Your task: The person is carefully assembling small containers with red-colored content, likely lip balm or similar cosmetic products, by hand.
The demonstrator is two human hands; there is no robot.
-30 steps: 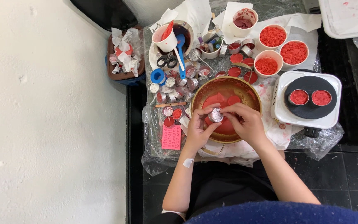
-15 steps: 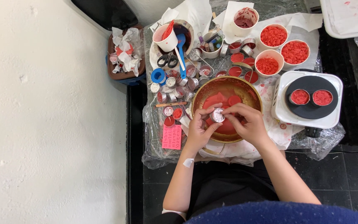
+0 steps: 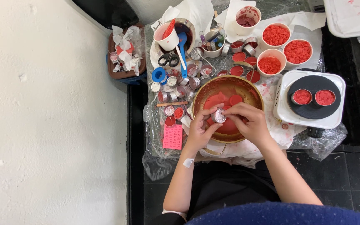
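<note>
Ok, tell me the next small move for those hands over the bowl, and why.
Probably keep the small round silver tin low above the brass-coloured metal bowl while working it. Both the left hand and right hand pinch it there, and red wax pieces lie beneath, so anything dropping would land in the bowl.

A large bowl (image 3: 227, 108) sat on the worktop (image 3: 159, 137) directly before the person. A hot plate (image 3: 311, 104) carrying two small tins stood to its right. Three cups of pellets (image 3: 286, 48) lay behind it, scissors (image 3: 168, 59) behind-left, a note card (image 3: 173, 136) to its left.
</note>
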